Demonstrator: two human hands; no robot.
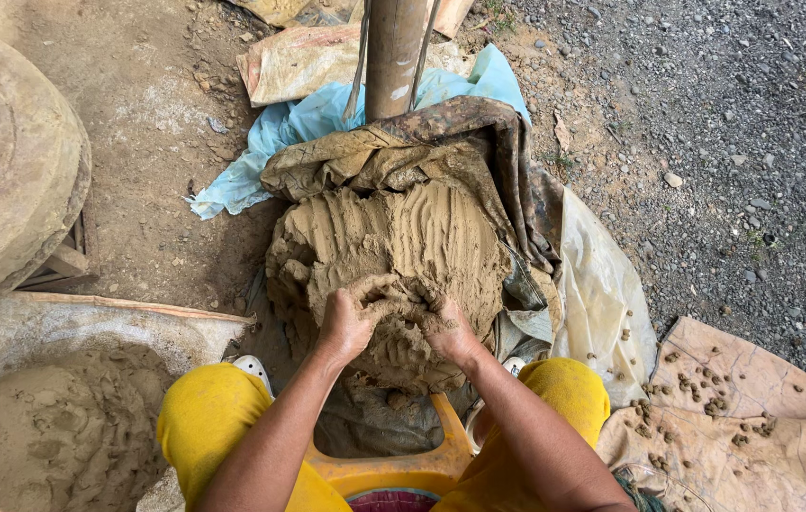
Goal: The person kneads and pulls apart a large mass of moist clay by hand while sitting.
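On the bare dirt ground, seen from above, a person sits on a low orange stool (403,465), knees in yellow trousers (208,417) spread at 7 and 5 o'clock. Between the knees, at the centre of the view, sits a large mound of wet brown clay (393,256), its top scored with finger-raked grooves. The left hand (351,318) and the right hand (445,327) dig side by side into the near edge of the mound, both smeared with clay. The fingers (374,289) of each hand are curled and clenched into the clay, gripping a lump at the mound's lip.

The step in hand looks like tearing a portion free from the mound; the next move would call for a firm pull toward the body, since the clay seems dense and sticky.

Muddy cloth and plastic sheeting (602,284) lie under and behind the mound. A wooden post (395,52) stands at 12 o'clock, a round stone slab (5,161) at 9 o'clock, loose gravel (753,123) at 2 o'clock.
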